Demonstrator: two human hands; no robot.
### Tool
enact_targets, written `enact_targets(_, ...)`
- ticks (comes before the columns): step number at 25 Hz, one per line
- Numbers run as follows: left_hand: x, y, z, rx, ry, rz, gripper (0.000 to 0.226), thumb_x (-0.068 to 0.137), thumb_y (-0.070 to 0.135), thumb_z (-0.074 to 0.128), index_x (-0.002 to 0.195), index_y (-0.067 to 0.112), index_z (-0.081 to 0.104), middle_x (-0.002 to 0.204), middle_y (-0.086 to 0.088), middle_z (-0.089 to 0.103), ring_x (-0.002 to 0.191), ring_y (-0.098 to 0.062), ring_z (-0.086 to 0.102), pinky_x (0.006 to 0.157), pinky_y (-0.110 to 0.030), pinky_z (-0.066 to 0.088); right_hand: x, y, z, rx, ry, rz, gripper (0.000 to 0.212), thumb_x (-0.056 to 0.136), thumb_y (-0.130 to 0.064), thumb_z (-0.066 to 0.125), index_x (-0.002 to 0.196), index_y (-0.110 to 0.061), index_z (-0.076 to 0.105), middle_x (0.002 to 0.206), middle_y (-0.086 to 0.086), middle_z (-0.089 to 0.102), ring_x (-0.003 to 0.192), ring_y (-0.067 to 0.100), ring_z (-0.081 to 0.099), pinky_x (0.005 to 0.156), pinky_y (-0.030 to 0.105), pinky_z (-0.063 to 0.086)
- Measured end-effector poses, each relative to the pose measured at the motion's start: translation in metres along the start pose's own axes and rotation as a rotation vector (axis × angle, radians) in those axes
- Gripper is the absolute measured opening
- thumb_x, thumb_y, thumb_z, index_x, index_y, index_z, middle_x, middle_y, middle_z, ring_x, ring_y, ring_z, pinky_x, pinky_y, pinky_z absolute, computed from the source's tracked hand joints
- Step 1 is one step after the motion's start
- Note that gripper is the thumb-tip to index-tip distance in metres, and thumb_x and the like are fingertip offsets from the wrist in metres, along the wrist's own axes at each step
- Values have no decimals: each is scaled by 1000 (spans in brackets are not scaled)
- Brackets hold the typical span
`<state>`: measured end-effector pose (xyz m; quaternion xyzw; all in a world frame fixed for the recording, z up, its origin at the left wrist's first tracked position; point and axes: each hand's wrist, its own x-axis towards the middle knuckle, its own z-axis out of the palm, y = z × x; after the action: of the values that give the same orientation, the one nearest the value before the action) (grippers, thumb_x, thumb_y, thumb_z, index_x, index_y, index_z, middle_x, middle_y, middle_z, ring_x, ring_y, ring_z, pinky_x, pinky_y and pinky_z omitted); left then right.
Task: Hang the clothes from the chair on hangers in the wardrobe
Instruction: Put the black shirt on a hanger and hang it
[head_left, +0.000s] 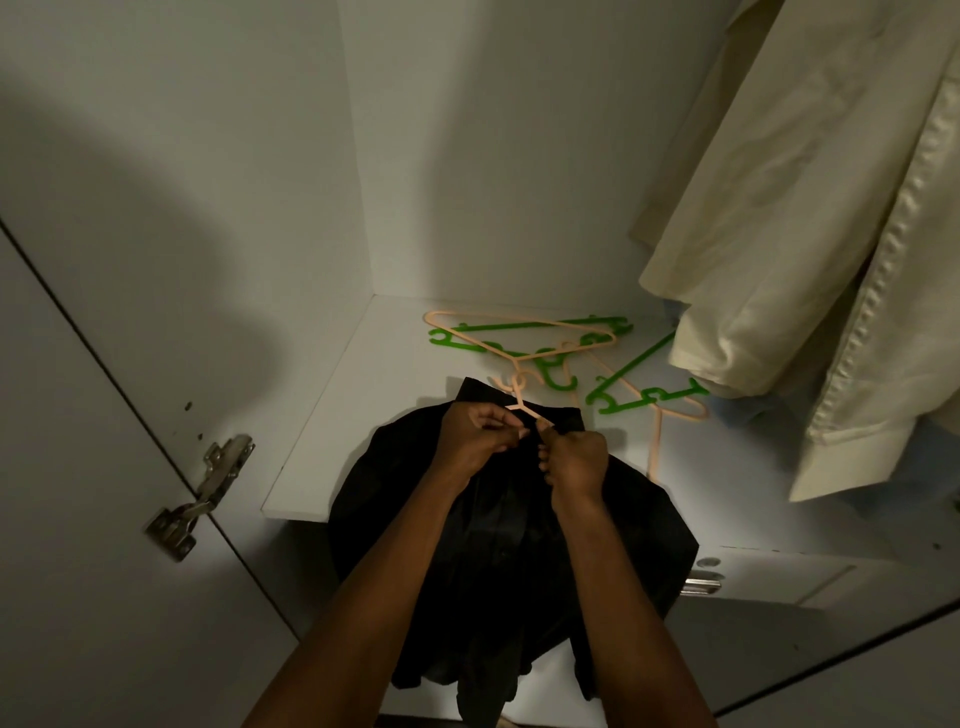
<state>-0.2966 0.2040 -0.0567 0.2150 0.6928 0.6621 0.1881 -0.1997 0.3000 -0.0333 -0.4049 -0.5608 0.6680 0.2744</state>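
Note:
A black garment (498, 545) lies over the front edge of the white wardrobe shelf (322, 457) and hangs down below it. A peach hanger (519, 402) sits inside its collar, with only the hook and neck showing. My left hand (480, 441) pinches the black fabric at the collar beside the hanger's neck. Just right of it, my right hand (574, 460) grips the collar fabric with curled fingers. The two hands are almost touching.
Loose green hangers (550, 340) and peach hangers (519, 332) lie tangled at the back of the shelf. A cream shirt (810, 249) hangs at the right. The open wardrobe door (104, 467) with a metal hinge (208, 488) stands at the left.

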Motion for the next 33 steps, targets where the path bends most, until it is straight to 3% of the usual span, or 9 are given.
enact_targets(4,-1,-2,0,-1,6,38,18,77,8,86,89,-1,76,80,-14,75,69,-11,68,64,-23,56,1,-7,-8,107,-41,63,26,79,6,81,70,-2,58,54,7,58,43,13,55,38,22,46)
enact_targets(7,-2,-1,0,-23,20,63,17,77,7,87,87,-2,76,83,-19,74,70,-11,67,62,-21,55,1,-13,-14,221,-108,160,9,87,11,67,81,6,63,68,18,66,51,22,66,49,28,59)
enact_targets(10,-4,0,1,-60,7,63,17,76,3,86,86,-4,75,79,-17,74,68,-10,66,62,-19,53,2,-12,-15,213,-93,181,10,91,9,54,87,11,63,69,25,67,53,29,68,51,32,61)
enact_targets(17,-3,-3,1,-25,-7,91,14,76,3,86,86,-1,77,73,-6,74,67,-9,67,63,-21,53,4,-6,-16,152,-147,118,13,91,4,65,82,13,63,70,27,69,58,33,72,52,33,61)
enact_targets(21,-4,-4,1,-13,-34,108,13,77,3,85,87,-1,78,75,-11,75,66,-11,67,61,-21,53,-2,4,-7,70,-70,-2,13,88,7,68,80,5,58,70,28,67,56,34,71,49,33,58)
enact_targets(25,-3,-4,-2,32,-55,94,11,80,7,84,88,2,79,81,-17,76,67,-12,67,55,-18,48,1,15,-1,-166,16,-152,15,84,-6,72,70,-6,65,65,18,70,60,35,72,51,40,59)
enact_targets(29,2,-6,-5,0,-108,80,9,83,1,79,91,-1,78,82,-19,76,72,-16,69,66,-23,54,17,34,1,-343,29,-254,15,69,-36,69,67,-22,65,61,3,68,59,25,69,56,52,59)
enact_targets(33,2,-7,-4,-57,-122,82,12,83,-3,78,94,-7,76,85,-19,76,78,-21,71,78,-31,59,28,50,4,-399,19,-298,9,70,-35,65,68,-27,62,63,-2,66,62,23,68,57,51,58)
